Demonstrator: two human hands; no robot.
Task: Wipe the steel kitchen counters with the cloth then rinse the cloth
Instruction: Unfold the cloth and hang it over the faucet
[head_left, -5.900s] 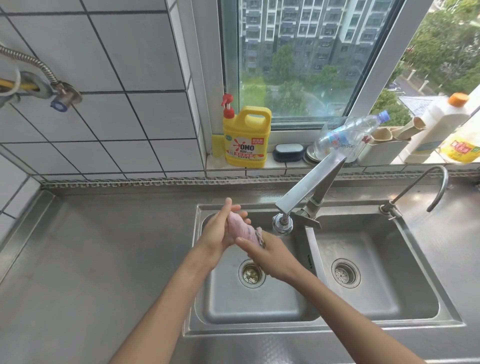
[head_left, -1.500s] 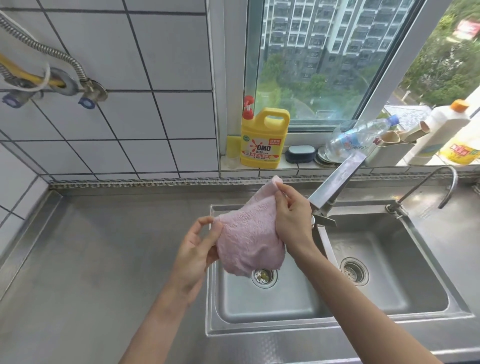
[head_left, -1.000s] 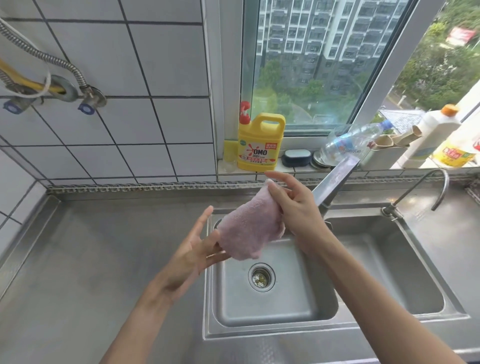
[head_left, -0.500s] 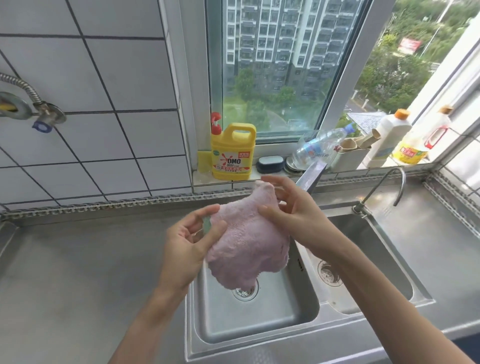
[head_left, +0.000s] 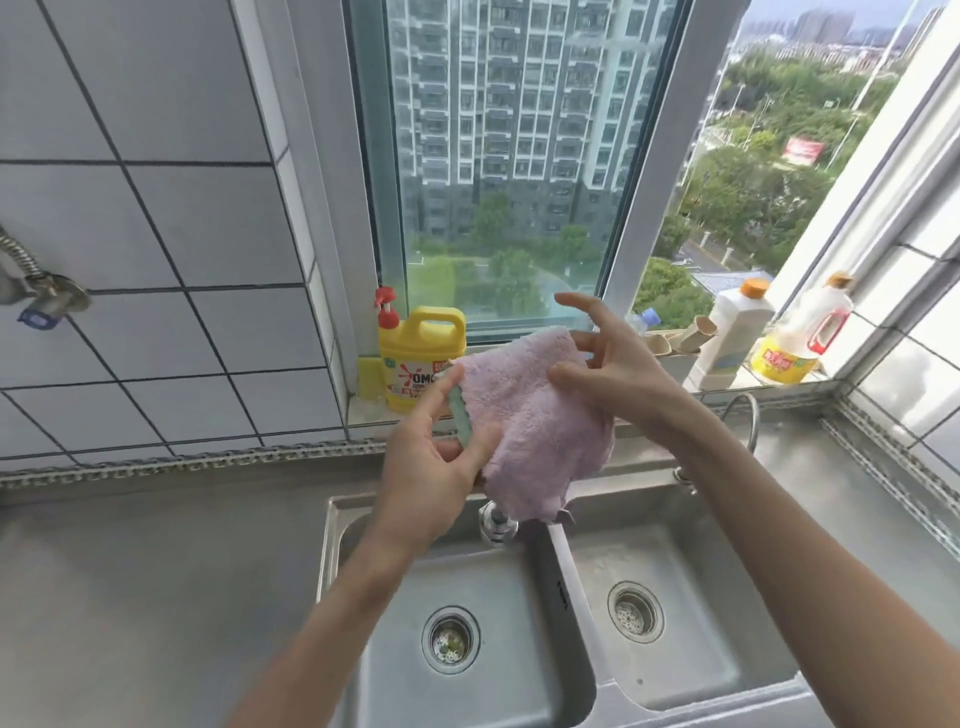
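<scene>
2 grips on the cloth (head_left: 530, 415): left hand (head_left: 426, 483) pinching, right hand (head_left: 618, 379) only thumb-pinning, fingers (head_left: 577, 304) splayed, so that side may drop.

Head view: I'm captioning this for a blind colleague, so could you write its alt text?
Two hands hold a pink cloth spread above a steel double sink; the left hand pinches its left edge, the right hand holds its right edge. A yellow detergent jug stands behind.
</scene>
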